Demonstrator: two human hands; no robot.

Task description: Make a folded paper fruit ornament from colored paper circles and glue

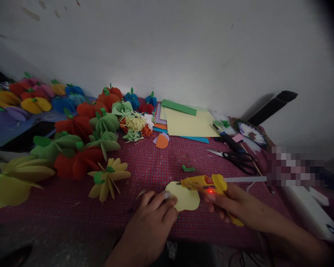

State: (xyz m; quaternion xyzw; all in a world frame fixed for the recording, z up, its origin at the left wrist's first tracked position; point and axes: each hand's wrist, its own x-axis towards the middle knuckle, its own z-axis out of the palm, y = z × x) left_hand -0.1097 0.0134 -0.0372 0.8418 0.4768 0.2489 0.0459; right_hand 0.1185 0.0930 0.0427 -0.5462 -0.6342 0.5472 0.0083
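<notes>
A pale yellow paper cutout [187, 198] with a wavy edge lies on the cloth near the table's front. My left hand [157, 215] holds its left edge, fingers bent and pressed down on it. Something whitish shows at one fingertip; I cannot make out what. In my right hand [228, 205] is a yellow hot glue gun [202, 183], gripped by its handle, with a red light glowing on its side. The gun's dark nozzle points left, at the cutout's upper edge. A long whitish glue stick [246, 179] sticks out behind the gun. Just beyond lies a small green paper stem [188, 168].
Folded paper pumpkins stand at left, among them a yellow one [108, 178] and a red one [78, 163]. Paper sheets [189, 124] lie at the back, by shredded paper [136, 124]. Scissors [236, 159] and a blue-handled tool [229, 139] rest at right.
</notes>
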